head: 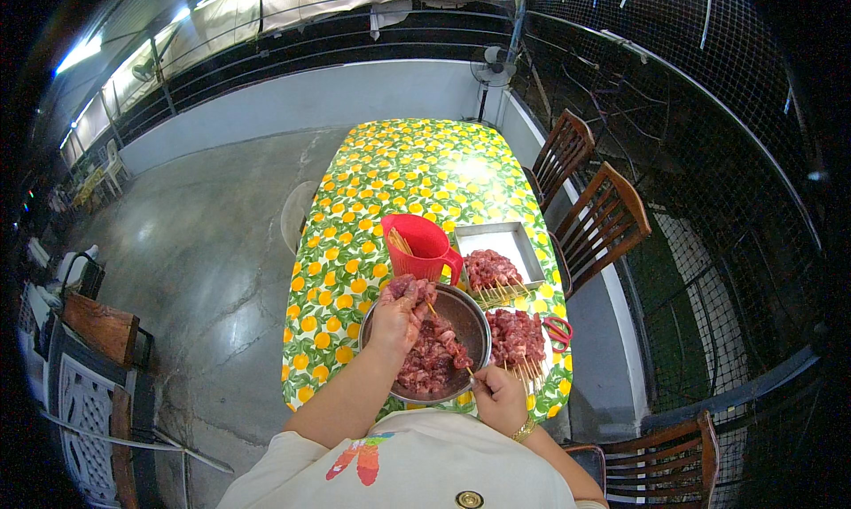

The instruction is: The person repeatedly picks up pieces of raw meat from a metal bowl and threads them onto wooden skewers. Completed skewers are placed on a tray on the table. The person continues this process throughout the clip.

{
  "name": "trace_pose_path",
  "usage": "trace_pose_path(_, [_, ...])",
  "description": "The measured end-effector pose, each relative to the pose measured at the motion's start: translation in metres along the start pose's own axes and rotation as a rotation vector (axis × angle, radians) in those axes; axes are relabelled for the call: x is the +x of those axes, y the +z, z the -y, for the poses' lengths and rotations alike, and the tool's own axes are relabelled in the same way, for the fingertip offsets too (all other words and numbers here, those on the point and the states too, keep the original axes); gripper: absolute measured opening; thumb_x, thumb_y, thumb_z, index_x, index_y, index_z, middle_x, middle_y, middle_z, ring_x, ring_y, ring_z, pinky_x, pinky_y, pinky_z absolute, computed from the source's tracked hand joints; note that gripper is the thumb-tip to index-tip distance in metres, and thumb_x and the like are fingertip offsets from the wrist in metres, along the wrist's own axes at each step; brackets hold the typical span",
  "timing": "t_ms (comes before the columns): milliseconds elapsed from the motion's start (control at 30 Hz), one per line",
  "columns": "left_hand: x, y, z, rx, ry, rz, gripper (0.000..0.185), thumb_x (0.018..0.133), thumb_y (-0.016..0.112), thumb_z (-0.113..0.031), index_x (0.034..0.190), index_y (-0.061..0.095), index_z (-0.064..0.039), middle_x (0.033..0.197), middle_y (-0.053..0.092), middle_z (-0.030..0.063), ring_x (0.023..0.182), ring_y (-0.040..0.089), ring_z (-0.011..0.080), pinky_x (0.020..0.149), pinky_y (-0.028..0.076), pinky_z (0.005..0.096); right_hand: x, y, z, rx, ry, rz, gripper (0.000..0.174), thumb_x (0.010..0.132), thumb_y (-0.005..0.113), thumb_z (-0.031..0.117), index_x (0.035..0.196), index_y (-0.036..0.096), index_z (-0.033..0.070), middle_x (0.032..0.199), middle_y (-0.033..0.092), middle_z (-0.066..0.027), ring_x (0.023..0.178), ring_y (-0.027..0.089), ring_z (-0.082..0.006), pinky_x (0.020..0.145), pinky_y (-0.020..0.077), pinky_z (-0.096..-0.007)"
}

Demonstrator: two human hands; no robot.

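My right hand (497,397) pinches the lower end of a wooden skewer threaded with raw meat pieces (452,342). The skewer slants up and left over a metal bowl (476,317). Near its upper tip, my left hand (399,317) grips raw meat (425,298) in its fingers; whether that piece is on the tip I cannot tell. Loose cut meat (422,369) lies in the bowl below. Finished-looking meat skewers (515,338) are piled on a white surface to the bowl's right, their bare ends towards me.
Behind the bowl stands a red plastic jug (415,250) holding wooden skewers (399,240). A metal tray (530,246) bears more meat skewers (492,270). Red-handled scissors (558,334) lie at the right edge of the fruit-patterned tablecloth (412,163). Wooden chairs (602,226) line the right side.
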State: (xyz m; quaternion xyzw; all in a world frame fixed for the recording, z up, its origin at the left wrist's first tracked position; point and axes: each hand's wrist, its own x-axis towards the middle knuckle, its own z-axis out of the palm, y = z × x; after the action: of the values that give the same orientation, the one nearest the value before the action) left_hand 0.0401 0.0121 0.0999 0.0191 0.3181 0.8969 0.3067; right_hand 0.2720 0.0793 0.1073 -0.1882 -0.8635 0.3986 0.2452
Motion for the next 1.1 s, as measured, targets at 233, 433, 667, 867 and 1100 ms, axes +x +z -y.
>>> trace_pose_path(233, [-0.002, 0.004, -0.004, 0.065, -0.035, 0.08, 0.02, 0.095, 0.061, -0.004, 0.114, 0.054, -0.004, 0.101, 0.066, 0.0118, 0.088, 0.067, 0.0231, 0.083, 0.059, 0.0414, 0.0, 0.0, -0.001, -0.027, -0.051, -0.011, 0.006, 0.084, 0.065, 0.005, 0.089, 0.065, 0.002, 0.083, 0.067, -0.0183, 0.077, 0.066, -0.036, 0.069, 0.0539, -0.0418])
trace_pose_path(433, [0.0, 0.006, -0.008, 0.129, -0.062, 0.092, 0.017, 0.095, 0.06, -0.002, 0.111, 0.054, -0.003, 0.098, 0.066, 0.0104, 0.085, 0.067, 0.0222, 0.079, 0.06, 0.039, -0.001, 0.0, -0.004, -0.015, -0.067, -0.016, 0.007, 0.082, 0.065, 0.004, 0.089, 0.065, 0.002, 0.083, 0.067, -0.0182, 0.077, 0.066, -0.0359, 0.068, 0.0539, -0.0417])
trace_pose_path(667, [-0.004, 0.003, 0.003, 0.108, -0.162, 0.023, 0.021, 0.095, 0.063, -0.006, 0.114, 0.055, -0.004, 0.099, 0.067, 0.0101, 0.086, 0.068, 0.0242, 0.075, 0.06, 0.04, 0.0, 0.003, -0.004, -0.015, -0.101, -0.044, 0.007, 0.083, 0.065, 0.004, 0.09, 0.065, 0.003, 0.083, 0.066, -0.0181, 0.077, 0.066, -0.0357, 0.068, 0.0534, -0.0416])
trace_pose_path(867, [-0.002, -0.002, -0.011, -0.172, -0.356, 0.265, 0.027, 0.095, 0.062, -0.009, 0.121, 0.057, -0.007, 0.13, 0.06, 0.0191, 0.114, 0.062, 0.0321, 0.091, 0.055, 0.0421, 0.002, 0.005, -0.008, 0.066, 0.004, -0.052, 0.005, 0.085, 0.066, 0.005, 0.089, 0.063, 0.002, 0.082, 0.065, -0.0171, 0.076, 0.065, -0.0354, 0.067, 0.0515, -0.0406])
trace_pose_path(1100, [0.0, -0.006, -0.016, -0.005, -0.252, 0.329, 0.04, 0.095, 0.057, -0.001, 0.132, 0.046, -0.008, 0.131, 0.058, 0.0195, 0.122, 0.058, 0.0325, 0.097, 0.052, 0.0434, 0.003, 0.001, -0.007, 0.035, -0.111, -0.121, 0.004, 0.084, 0.066, 0.001, 0.085, 0.062, 0.0, 0.075, 0.063, -0.0142, 0.067, 0.062, -0.0288, 0.061, 0.048, -0.0365])
